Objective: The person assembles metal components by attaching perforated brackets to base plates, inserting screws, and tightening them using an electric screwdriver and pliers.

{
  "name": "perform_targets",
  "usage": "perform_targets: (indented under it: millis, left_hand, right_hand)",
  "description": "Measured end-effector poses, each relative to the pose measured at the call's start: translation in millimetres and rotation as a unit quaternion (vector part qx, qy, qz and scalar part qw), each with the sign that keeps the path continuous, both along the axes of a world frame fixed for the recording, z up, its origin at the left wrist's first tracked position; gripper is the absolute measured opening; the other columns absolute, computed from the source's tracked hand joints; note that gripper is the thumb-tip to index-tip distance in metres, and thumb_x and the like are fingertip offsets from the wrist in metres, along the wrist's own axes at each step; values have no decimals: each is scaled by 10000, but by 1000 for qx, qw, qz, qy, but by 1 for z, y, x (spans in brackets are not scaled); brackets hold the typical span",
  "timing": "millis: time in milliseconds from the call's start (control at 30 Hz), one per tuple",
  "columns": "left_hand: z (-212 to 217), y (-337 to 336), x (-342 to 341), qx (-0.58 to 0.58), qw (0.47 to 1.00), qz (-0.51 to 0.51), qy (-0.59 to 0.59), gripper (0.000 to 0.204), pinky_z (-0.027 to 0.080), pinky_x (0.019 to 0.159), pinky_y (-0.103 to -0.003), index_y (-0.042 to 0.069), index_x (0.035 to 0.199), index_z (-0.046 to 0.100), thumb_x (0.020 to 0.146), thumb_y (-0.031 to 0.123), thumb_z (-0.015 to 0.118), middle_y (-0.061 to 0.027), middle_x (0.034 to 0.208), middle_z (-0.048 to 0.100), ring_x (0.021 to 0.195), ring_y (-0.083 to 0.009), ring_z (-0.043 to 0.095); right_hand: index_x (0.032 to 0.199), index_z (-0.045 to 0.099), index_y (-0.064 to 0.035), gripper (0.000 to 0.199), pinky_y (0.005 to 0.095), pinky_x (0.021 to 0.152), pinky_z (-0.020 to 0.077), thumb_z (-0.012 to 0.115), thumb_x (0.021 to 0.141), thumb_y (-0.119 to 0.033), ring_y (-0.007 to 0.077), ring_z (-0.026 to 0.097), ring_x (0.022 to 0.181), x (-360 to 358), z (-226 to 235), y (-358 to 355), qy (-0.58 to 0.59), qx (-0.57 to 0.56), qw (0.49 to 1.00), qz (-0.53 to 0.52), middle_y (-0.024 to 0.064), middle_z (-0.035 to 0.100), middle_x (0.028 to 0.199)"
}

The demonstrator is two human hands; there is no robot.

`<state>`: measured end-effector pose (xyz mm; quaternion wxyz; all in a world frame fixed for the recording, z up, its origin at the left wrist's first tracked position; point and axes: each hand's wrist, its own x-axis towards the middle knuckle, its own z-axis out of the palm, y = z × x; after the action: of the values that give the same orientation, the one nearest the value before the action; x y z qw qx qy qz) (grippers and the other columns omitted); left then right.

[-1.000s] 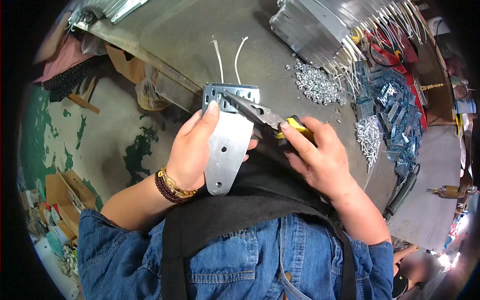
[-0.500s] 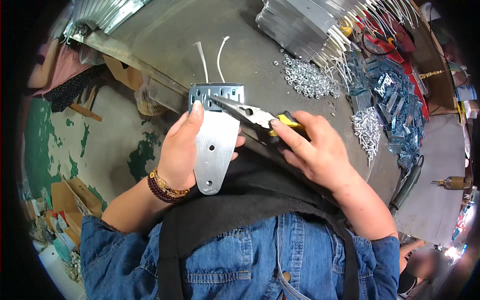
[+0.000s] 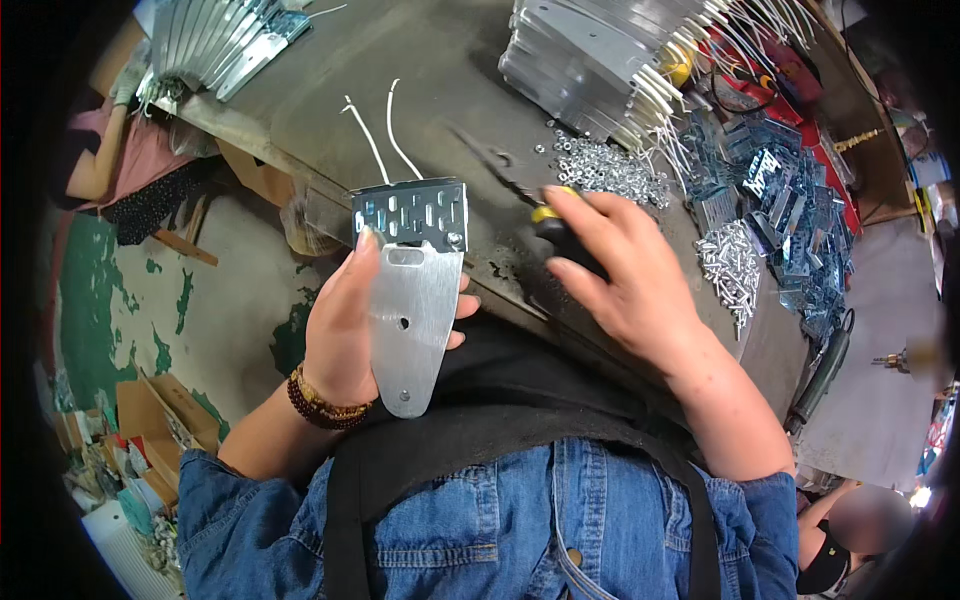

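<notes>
My left hand (image 3: 338, 335) grips a tapered silver metal plate (image 3: 425, 300) in front of my apron, thumb on its face and fingers behind. Fixed across the plate's wide end is a dark slotted bracket (image 3: 412, 205), with a bright screw or nut at its lower right corner. Two white wires (image 3: 402, 140) stick out past the bracket. To the right, my right hand (image 3: 630, 275) is closed around long-nose pliers (image 3: 550, 228) with black and yellow handles. The pliers' blurred jaws point up and left over the table, apart from the bracket.
Loose nuts (image 3: 608, 170), small screws or rivets (image 3: 728, 268) and blue-grey metal brackets (image 3: 800, 215) lie in heaps on the right. Stacked plates with white wires (image 3: 575, 70) stand behind them. More plates (image 3: 215, 40) sit far left, near another person (image 3: 95, 165). A cable-ended tool (image 3: 822, 370) lies right.
The pliers have come away from the bracket, swinging up and right. My left hand has moved the plate slightly left and nearer to me, uncovering the screw or nut at the bracket's corner.
</notes>
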<state>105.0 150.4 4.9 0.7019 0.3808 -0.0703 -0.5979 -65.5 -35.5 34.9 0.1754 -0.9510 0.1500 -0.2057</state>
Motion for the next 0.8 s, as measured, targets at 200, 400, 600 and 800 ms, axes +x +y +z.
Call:
perform_targets:
  millis: [200,400,600,800]
  left_hand:
    - [25,-15,-17,-9,998,-17,-57,590,572,699,-387,-7,1222,472,951,502,347,-183,1077,599,926,-298,638]
    - [40,-43,-43,-73,987,-76,-122,408,541,702,-319,11,1183,468,973,358,414,-127,1031,609,865,-203,636]
    - [38,-71,-66,-106,971,-137,-167,317,483,717,-265,12,1132,485,984,283,417,-95,981,603,812,-130,585]
    - [32,-93,-89,-61,964,-72,-247,241,474,724,-252,22,1109,529,982,205,437,-48,958,609,821,-90,571]
  right_hand:
    - [1036,623,-99,376,355,749,462,735,679,-135,271,561,898,3,30,9,-135,-83,985,62,94,574,994]
    - [842,579,-41,208,339,703,467,639,643,-46,264,553,795,-15,27,7,-172,-37,981,78,81,547,837]
    - [872,582,-10,184,352,714,464,589,695,-59,275,557,790,-47,21,-3,-140,-151,978,37,121,539,876]
    - [901,564,-8,209,341,701,483,583,705,-78,268,556,793,-72,18,-3,-88,-205,975,4,121,529,912]
